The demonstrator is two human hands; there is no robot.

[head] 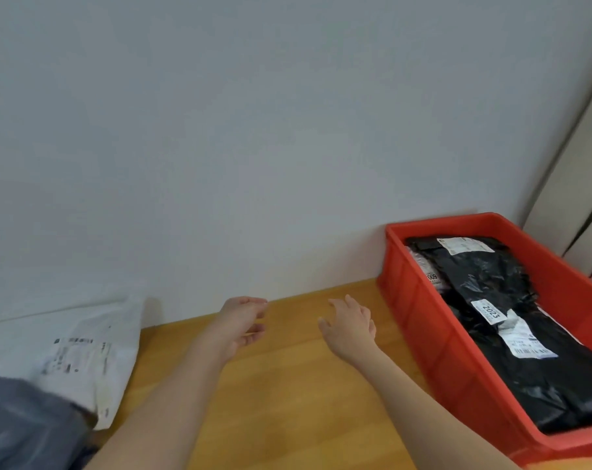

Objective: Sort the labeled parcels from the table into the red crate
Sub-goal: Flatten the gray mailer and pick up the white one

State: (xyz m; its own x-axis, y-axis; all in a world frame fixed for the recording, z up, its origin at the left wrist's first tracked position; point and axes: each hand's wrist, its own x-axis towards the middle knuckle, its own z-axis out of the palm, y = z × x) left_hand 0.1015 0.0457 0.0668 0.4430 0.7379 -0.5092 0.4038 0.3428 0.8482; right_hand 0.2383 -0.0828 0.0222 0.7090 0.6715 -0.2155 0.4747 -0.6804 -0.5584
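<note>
A red crate stands on the right of the wooden table, against the wall. Black plastic parcels with white labels lie inside it. A white labeled parcel lies at the left of the table by the wall. A grey parcel lies in front of it at the lower left corner, partly cut off. My left hand hovers over the table's middle with relaxed fingers, holding nothing. My right hand hovers beside it, just left of the crate, fingers spread and empty.
A plain wall runs right behind the table. A pale curtain or door frame rises behind the crate at the far right. Bare wood shows between the white parcel and the crate.
</note>
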